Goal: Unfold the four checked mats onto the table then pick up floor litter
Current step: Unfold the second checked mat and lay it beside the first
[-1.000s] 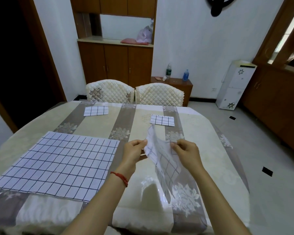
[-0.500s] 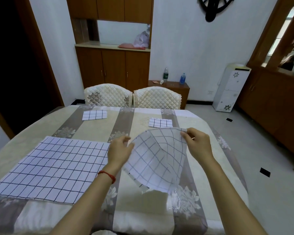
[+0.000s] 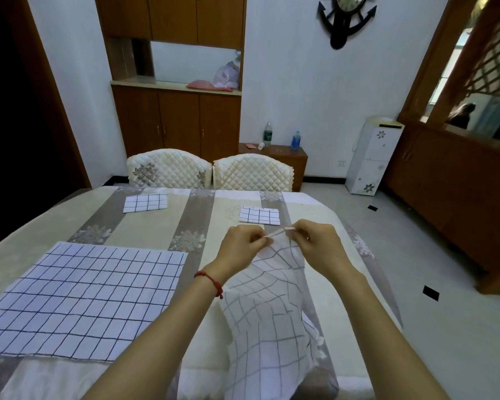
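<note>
No legible text, brand or no. was visible anywhere. Wall clock (image 3: pixel 347 13) dial was cut off at top; its numerals couldn't be read. Bottle (image 3: pixel 268 134) labels were too small.

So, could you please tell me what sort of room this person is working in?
Most likely a home dining room: a large table under a striped floral cloth, two quilted-cover chairs at its far side, and a wooden sideboard cabinet against the wall.

The left hand (image 3: pixel 240 246) and right hand (image 3: pixel 318 243) have drawn together, and the checked mat (image 3: pixel 269 313) now hangs lower.
</note>
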Demonstrator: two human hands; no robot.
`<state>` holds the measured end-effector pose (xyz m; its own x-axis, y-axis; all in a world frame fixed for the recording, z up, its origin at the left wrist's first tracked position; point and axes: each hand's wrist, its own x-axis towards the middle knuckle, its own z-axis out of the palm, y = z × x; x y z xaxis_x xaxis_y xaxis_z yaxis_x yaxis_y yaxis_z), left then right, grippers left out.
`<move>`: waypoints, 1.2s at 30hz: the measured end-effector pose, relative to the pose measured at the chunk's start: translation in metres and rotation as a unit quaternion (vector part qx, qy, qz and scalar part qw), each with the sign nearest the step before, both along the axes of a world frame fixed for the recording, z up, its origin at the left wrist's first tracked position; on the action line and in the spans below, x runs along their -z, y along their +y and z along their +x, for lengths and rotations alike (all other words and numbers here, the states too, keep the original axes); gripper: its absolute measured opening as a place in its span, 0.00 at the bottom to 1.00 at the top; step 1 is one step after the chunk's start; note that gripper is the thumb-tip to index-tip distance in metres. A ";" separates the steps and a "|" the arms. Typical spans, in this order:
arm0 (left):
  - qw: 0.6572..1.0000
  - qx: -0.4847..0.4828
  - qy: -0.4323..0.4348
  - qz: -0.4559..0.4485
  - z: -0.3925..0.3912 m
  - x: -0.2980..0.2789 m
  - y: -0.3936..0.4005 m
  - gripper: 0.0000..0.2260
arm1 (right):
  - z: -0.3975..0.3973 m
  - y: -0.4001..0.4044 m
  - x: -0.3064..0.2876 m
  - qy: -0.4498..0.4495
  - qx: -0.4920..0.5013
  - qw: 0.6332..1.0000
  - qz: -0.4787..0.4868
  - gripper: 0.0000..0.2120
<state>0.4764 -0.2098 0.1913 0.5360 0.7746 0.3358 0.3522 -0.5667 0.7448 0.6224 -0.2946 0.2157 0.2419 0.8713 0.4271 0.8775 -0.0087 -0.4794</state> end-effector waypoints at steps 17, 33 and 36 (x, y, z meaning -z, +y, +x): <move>0.996 -0.082 0.007 -0.035 -0.033 0.012 0.037 0.05 | 0.033 -0.006 -0.023 0.105 0.081 0.983 0.126 0.07; 0.997 0.066 -0.001 0.042 0.016 -0.080 0.022 0.05 | 0.019 -0.001 0.014 0.204 0.015 0.978 0.048 0.09; 0.998 0.033 -0.037 0.036 0.005 -0.088 0.032 0.12 | 0.031 -0.007 0.049 0.227 0.031 0.972 -0.042 0.11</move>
